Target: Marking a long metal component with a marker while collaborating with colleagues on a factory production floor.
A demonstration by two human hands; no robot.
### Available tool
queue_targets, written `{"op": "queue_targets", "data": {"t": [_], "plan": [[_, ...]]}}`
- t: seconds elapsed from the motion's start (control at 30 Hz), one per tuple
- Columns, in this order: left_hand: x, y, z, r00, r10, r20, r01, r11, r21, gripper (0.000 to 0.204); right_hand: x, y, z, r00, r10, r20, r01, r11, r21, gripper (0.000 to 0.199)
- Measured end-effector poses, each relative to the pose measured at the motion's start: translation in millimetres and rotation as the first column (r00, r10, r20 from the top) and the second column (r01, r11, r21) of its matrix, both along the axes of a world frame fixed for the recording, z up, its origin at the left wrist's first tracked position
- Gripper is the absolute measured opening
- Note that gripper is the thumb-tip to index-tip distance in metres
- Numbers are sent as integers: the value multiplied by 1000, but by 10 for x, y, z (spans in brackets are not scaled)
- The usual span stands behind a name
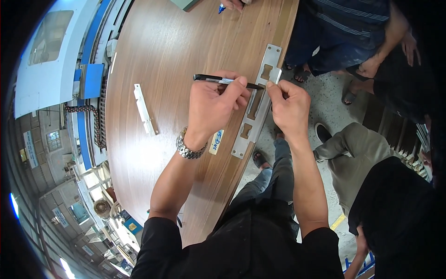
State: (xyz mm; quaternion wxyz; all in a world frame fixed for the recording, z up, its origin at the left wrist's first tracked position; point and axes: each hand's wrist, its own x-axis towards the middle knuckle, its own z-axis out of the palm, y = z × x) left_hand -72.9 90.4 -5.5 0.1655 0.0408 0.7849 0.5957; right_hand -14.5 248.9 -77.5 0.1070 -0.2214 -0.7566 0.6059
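Left hand [211,104] grips a pen [227,81]; right hand [289,104] seemingly pinches the metal plate [257,104].

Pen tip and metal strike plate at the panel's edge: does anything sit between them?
Nothing visible does. The left hand holds the black pen with its tip at the metal strike plate on the wooden panel edge. The right hand presses the plate beside the tip, not across its path.
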Motion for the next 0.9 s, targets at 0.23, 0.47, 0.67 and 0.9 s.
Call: {"op": "queue_targets", "data": {"t": [0.23,0.47,0.67,0.9], "plan": [[33,-17,51,999,-41,34,41,999,-8,22,9,12,26,1000,-15,-2,15,1000,-24,42],[104,-65,39,999,-49,-11,49,999,15,21,7,-15,45,1000,-24,3,24,999,-22,42],[335,-322,141,989,-125,80,132,988,-80,21,-1,-22,43,1000,-16,9,16,1000,-12,41],[135,-147,59,996,-85,3,84,992,-99,23,25,2,0,1000,-29,8,29,999,-23,42]]}}
